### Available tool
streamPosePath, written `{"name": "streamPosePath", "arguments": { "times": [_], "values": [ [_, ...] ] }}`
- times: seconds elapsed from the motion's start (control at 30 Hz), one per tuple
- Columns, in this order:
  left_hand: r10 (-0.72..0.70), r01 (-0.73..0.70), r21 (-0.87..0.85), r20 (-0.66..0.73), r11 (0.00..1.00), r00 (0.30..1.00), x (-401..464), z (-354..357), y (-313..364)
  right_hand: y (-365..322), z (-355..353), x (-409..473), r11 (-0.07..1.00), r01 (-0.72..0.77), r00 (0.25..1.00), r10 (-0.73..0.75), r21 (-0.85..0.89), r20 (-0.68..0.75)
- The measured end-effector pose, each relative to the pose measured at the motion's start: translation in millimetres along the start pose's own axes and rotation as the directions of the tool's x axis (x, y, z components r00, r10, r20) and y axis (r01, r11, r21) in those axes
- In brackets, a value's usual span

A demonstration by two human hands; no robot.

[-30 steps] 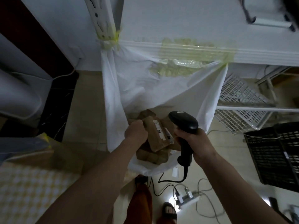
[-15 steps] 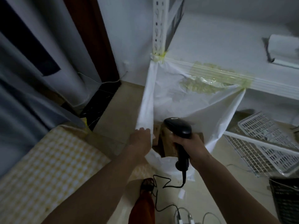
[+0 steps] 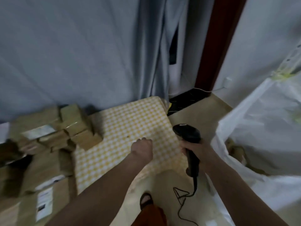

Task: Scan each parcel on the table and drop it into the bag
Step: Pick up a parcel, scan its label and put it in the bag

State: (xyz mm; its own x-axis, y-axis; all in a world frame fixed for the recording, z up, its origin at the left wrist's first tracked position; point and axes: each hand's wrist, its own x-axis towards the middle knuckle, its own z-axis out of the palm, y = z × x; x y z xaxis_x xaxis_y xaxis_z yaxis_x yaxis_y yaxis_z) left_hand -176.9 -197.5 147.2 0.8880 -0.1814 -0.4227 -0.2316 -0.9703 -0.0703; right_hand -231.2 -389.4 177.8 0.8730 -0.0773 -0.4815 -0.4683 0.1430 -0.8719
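Several brown cardboard parcels with white labels are piled on the left part of the table, which is covered in a yellow checked cloth. My left hand hovers over the cloth to the right of the pile, fingers loosely curled and holding nothing. My right hand grips the handle of a black barcode scanner just off the table's right edge. The white bag hangs open at the right, with brown parcels visible inside.
Grey curtains hang behind the table, and a dark red door frame stands to their right. The scanner's cable trails down to the tiled floor. My sandalled foot stands below, near the table's corner.
My view has swung left from the bag to the table. My left hand let go of the parcel over the bag and moved back over the cloth, empty. The scanner stays in my right hand.
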Motion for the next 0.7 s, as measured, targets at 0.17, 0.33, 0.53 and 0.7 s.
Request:
{"name": "streamPosePath", "arguments": {
  "times": [0.17, 0.33, 0.53, 0.7],
  "values": [
    [-0.185, 0.188, -0.112, 0.040, 0.976, 0.982, -46, 22, -78, 3, 74, 0, 0.991, 0.001, 0.991, 0.017, -0.134, 0.134],
    [-0.341, 0.355, -0.232, 0.098, 0.906, 0.935, -87, 54, -147, 7, 148, -2, 0.977, -0.012, 0.965, 0.067, -0.212, 0.253],
    [-0.465, 0.499, -0.316, 0.183, 0.807, 0.866, -127, 95, -226, 16, 237, -11, 0.959, -0.005, 0.923, 0.113, -0.284, 0.367],
    [-0.540, 0.606, -0.346, 0.275, 0.716, 0.795, -162, 134, -307, 37, 328, -23, 0.914, 0.011, 0.891, 0.175, -0.406, 0.418]
  ]
}}
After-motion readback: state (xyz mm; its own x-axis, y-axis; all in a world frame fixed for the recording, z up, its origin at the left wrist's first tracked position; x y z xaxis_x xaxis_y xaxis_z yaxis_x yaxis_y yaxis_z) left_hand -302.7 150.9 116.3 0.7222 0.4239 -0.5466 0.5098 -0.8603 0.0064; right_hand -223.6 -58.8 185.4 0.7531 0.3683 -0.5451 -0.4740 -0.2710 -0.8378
